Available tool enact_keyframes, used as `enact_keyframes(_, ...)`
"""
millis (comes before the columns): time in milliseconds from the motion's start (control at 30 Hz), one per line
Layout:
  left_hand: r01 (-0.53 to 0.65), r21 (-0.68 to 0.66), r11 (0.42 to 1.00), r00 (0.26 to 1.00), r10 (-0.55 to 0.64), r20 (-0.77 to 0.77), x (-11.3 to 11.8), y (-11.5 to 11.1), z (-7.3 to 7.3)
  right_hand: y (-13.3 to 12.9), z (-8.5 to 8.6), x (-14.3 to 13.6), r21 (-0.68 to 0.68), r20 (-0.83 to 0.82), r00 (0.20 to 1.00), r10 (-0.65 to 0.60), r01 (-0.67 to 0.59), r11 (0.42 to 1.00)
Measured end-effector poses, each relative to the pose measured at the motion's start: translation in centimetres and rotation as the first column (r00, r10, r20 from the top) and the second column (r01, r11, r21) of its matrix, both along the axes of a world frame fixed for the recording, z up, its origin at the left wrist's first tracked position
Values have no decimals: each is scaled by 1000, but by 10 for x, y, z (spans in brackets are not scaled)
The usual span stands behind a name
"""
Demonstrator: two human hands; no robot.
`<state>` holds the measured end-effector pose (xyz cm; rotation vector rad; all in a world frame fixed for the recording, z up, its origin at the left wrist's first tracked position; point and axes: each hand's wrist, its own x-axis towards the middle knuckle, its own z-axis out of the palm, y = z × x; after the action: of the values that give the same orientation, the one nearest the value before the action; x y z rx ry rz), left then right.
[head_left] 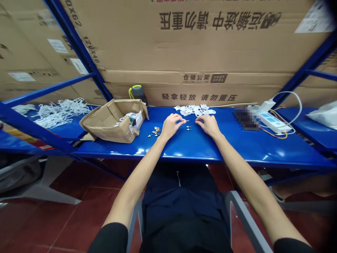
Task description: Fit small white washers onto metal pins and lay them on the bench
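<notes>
My left hand (171,125) is closed in a pinch above the blue tabletop. From its fingertips a thin, pale pin-like piece (187,121) sticks out to the right. My right hand (207,125) is a short way to the right, thumb and forefinger drawn together; whether anything is between them is too small to see. Below and between the hands lie two small metal pins (189,128) with brass-coloured parts. Left of my left wrist is a loose group of several similar pins (156,131). Behind the hands lies a pile of flat white plastic pieces (196,110).
An open cardboard box (110,130) with assorted items stands on the left, with a dark bottle (139,93) behind it. On the right are a white power strip (273,123) with cables and a blurred dark object (246,117). Blue shelf posts (89,56) flank the tabletop (210,147).
</notes>
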<state>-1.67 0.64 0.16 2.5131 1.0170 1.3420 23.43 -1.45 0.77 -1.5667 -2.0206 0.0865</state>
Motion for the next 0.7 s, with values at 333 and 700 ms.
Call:
enact_keyframes(333, 67, -111, 992, 984, -47, 171, 4, 5, -4, 10, -16, -13, 97, -595, 774, 216, -198, 975)
enact_keyframes(700, 89, -202, 975, 969, -38, 246, 5, 2, -1, 1, -11, -20, 20, -787, 586, 195, -292, 956)
